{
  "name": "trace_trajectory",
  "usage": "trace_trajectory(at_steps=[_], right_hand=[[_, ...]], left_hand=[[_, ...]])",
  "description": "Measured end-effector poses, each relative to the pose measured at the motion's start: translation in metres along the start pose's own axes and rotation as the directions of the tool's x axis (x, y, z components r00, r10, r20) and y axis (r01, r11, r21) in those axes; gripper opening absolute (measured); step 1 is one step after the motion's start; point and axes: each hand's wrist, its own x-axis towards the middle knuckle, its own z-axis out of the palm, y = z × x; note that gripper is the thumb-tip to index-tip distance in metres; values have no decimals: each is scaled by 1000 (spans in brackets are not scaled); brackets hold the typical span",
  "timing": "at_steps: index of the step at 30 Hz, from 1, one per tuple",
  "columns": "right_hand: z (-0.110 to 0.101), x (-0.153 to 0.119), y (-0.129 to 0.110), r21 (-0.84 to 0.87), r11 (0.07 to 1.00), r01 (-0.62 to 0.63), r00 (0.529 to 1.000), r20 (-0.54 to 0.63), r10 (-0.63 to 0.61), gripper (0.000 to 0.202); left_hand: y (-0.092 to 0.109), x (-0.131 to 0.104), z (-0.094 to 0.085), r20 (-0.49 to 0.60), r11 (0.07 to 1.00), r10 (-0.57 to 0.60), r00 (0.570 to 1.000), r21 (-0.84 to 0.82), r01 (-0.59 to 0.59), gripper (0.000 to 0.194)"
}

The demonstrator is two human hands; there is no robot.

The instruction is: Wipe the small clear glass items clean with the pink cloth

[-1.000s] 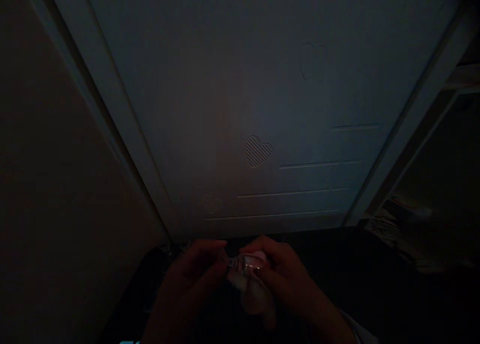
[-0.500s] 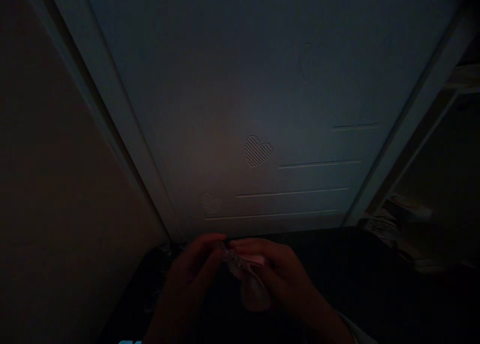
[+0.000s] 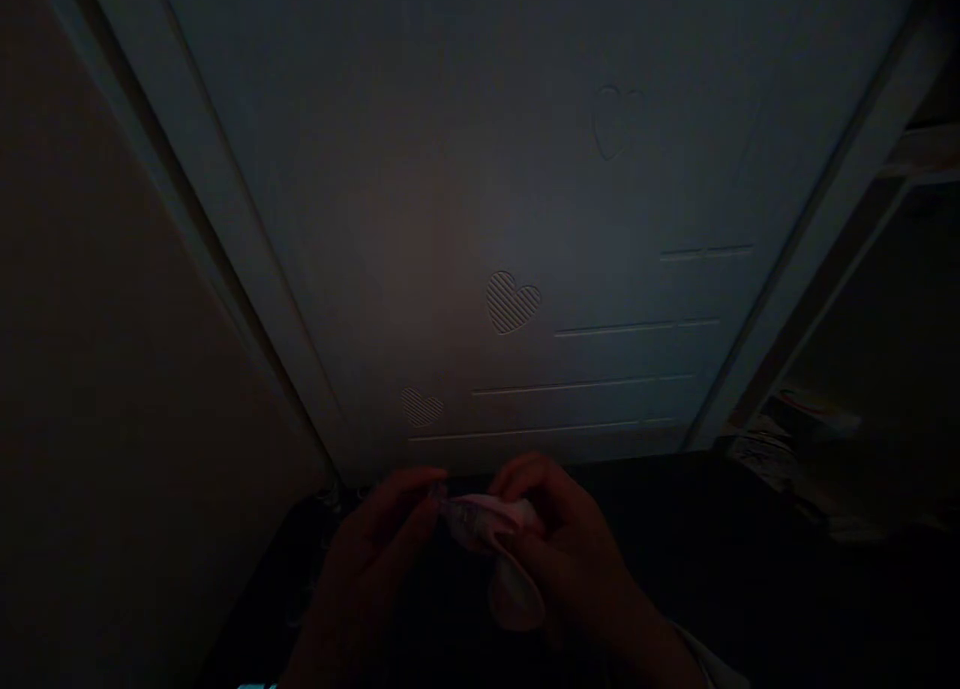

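In dim light, a small pinkish piece of cloth or soft material is stretched between my two hands, low in the middle of the head view. My left hand pinches its left end between thumb and fingertips. My right hand grips its right side, fingers curled over it. A rounded, paler part of the same piece hangs down below my right fingers. What exactly the piece is cannot be made out.
A pale panel with engraved hearts and lines stands beyond my hands. A dark surface lies at its foot. To the left is a wall; at the right, shelves hold papers or packets.
My right hand has shifted slightly, its fingers lifting and curling back, so more of the pink piece shows between my hands. My left hand stays nearly in place, still pinching.
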Motion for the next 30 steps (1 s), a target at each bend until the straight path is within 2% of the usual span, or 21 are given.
trace_trajectory(at_steps=[4, 9, 15, 21, 30], right_hand=[[-1, 0, -3, 12, 1000, 18, 1000, 22, -18, 12], [-4, 1, -3, -38, 998, 47, 997, 61, -45, 9], [-4, 1, -5, -90, 994, 56, 985, 167, -40, 29], [-4, -1, -5, -118, 991, 71, 979, 200, -46, 32], [-4, 1, -13, -199, 979, -33, 969, 235, 81, 29]], left_hand=[[0, 0, 0, 6, 999, 37, 999, 1, -37, 12], [1, -1, 1, -11, 999, 20, 1000, -40, -21, 11], [3, -3, -2, -5, 1000, 27, 1000, -15, -27, 14], [2, -3, -4, -14, 999, 32, 999, 15, -32, 14], [2, -3, -4, -33, 999, 35, 999, 0, -35, 13]])
